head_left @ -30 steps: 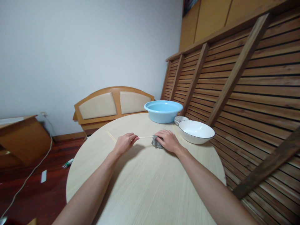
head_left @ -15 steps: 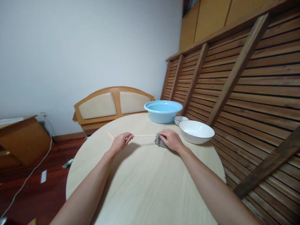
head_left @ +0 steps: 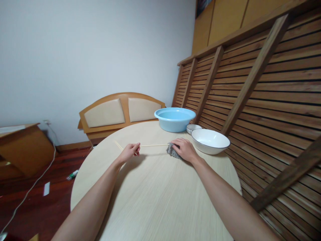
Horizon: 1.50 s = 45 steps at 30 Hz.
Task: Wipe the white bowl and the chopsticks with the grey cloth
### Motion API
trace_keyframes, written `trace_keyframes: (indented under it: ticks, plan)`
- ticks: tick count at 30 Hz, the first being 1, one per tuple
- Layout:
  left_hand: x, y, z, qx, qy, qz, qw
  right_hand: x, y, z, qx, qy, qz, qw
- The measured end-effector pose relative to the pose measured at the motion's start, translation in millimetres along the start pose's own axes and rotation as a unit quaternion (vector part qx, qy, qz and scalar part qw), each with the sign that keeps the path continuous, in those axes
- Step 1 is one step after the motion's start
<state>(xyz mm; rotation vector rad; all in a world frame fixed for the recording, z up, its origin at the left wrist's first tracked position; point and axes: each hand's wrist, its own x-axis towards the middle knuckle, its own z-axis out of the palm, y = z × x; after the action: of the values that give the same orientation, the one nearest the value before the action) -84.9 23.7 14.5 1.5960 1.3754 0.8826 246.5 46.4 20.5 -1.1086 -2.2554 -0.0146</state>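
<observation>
Two bare forearms, no sleeves in view
The left hand and right hand wear no gloves, rings, watch or bands; both arms are uncovered up to the near frame edge

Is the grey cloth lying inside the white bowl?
No, the grey cloth lies on the round table under the right hand, beside the white bowl.

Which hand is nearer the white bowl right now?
Right. The right hand, holding the gray cloth, sits just left of the white bowl; the left hand pinches the chopstick farther left.
</observation>
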Motion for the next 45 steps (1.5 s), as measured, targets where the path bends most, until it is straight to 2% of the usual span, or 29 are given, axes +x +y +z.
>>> trace_keyframes:
  ticks: [9,11,16,19,25,35,40,45]
  plan:
    - [-2.5,-2.0,1.4,-0.125,0.001,-0.064,0.99,-0.2,2.1,1.1,0.002,0.01,-0.007,1.0]
    - [-2.7,-2.1,2.8,-0.118,0.011,-0.046,0.992,-0.6,3.6,1.3,0.002,0.009,-0.005,1.0]
    - [-2.4,0.8,7.1,-0.107,0.052,0.047,0.992,-2.2,8.3,2.4,0.003,0.014,0.005,1.0]
    - [-1.0,2.0,7.7,-0.084,0.067,0.059,0.993,-2.2,8.8,2.7,0.006,0.015,0.005,1.0]
    - [0.6,5.6,5.3,-0.047,0.094,0.015,0.994,-1.1,8.6,2.6,0.007,0.015,-0.003,1.0]
    - [2.0,1.0,4.7,-0.043,0.098,-0.044,0.993,-0.1,4.8,-0.2,0.003,0.021,-0.006,1.0]
    - [5.7,-0.2,6.3,-0.049,0.134,-0.051,0.988,1.7,-1.2,-0.8,0.001,0.012,-0.006,1.0]
    - [5.8,-4.8,-3.8,-0.042,0.237,-0.063,0.969,0.1,4.0,-3.5,0.001,0.038,0.005,0.999]
